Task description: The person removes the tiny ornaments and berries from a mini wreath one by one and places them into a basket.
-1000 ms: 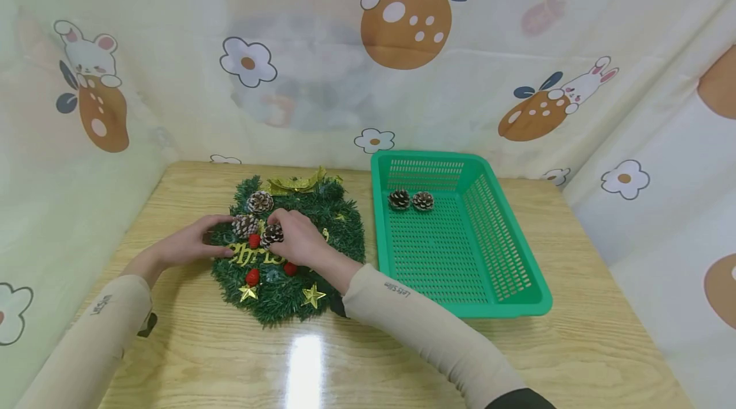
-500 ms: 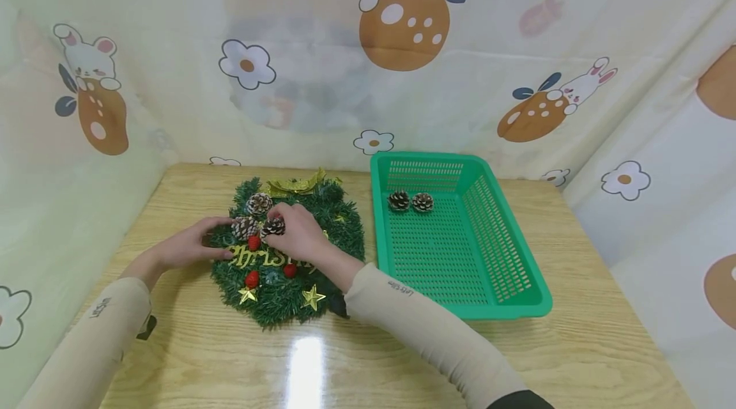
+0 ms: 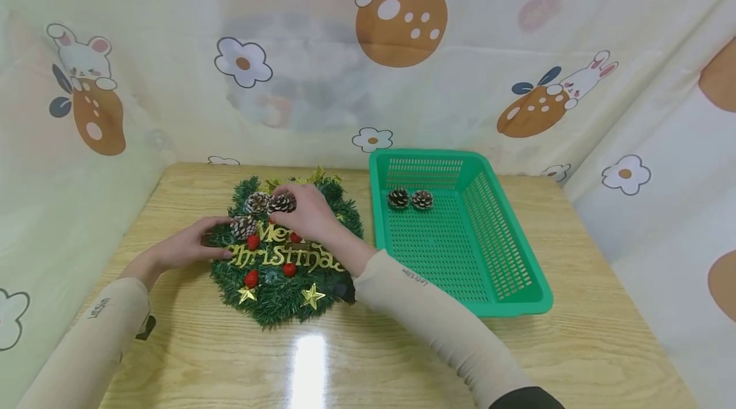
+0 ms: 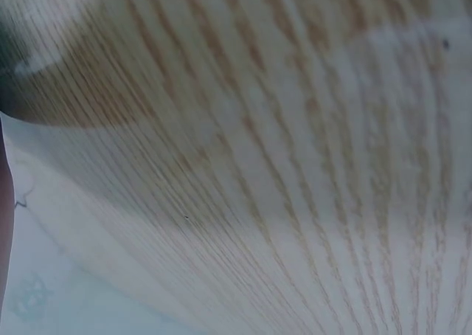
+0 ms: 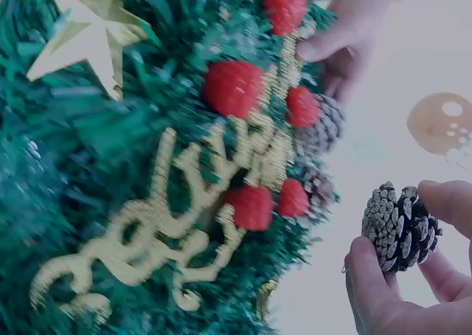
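Observation:
My right hand [image 3: 307, 209] pinches a pine cone [image 5: 402, 228] between thumb and fingers, above the upper part of a green Christmas wreath [image 3: 270, 307]. Two more pine cones sit on the wreath's left side, an upper one [image 3: 257, 203] and a lower one [image 3: 243, 227]. At the wreath's left edge rests my left hand [image 3: 186, 244], fingers and thumb spread beside the lower cone. Gold "Merry Christmas" lettering [image 3: 276, 257], red berries [image 5: 234, 88] and gold stars [image 3: 313, 296] decorate the wreath. Mostly wood-grain tabletop [image 4: 280, 165] fills the left wrist view.
Right of the wreath stands a green plastic basket [image 3: 520, 236] with two pine cones [image 3: 409, 199] in its far left corner. A gold ribbon [image 3: 316, 175] lies at the wreath's top. A patterned curtain [image 3: 310, 115] hangs behind the wooden table [image 3: 218, 358].
The right hand has lifted its pine cone up and slightly right, away from the lower cone and beside the upper one, uncovering the lettering. The left hand has stayed in place.

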Available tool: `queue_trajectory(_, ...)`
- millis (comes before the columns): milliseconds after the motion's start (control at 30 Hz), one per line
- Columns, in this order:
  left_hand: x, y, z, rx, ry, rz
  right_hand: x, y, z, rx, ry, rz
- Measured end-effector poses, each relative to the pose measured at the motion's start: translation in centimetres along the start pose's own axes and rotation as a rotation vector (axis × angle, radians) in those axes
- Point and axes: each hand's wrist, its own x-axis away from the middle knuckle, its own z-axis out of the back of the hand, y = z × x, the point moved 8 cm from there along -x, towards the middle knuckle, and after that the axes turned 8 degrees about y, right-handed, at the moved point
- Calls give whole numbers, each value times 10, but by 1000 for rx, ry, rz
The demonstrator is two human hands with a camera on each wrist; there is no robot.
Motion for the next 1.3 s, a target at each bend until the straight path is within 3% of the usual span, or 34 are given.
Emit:
queue_trajectory(200,0,-1,0,-8,4,-4,-6,-9,27,-64,39,40)
queue_trajectory(567,0,-2,1,0,0,-4,-13,-8,73,-196,133,1)
queue_trajectory(1067,-1,-3,0,-2,-2,-5,-17,22,141,-326,274,-134)
queue_trajectory(1300,-2,-4,0,-10,1,3,-21,57,170,-376,338,-207)
